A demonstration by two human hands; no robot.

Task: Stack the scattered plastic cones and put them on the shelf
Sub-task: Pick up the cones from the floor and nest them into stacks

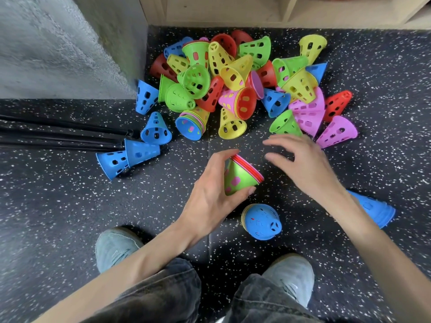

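Head camera view, looking down at a dark speckled floor (58, 194) where a person crouches, knees and grey shoes at the bottom edge. The left hand (210, 192) grips a small stack of cones (240, 176), fingers curled over its top and thumb under its lower side; the outer cone is green with pink showing through its slots, and red rims of nested cones fan out at the wide end, which faces right. The right hand (300, 162) hovers just right of that stack, fingers spread and slightly bent, holding nothing, fingertips pointing left toward the stack's open end without touching it. Beyond both hands lies a loose pile of cones (233, 82) in blue, green, yellow, red and pink, all perforated with oblong holes, tumbled on their sides against each other near the base of a pale wooden shelf (233, 12) at the top edge. A blue stack (262, 221) lies on the floor just below the held stack, tip toward the camera. Another blue stack (375, 207) lies partly hidden under the right forearm. Several blue cones sit apart at the left, beside black rods (58, 134).
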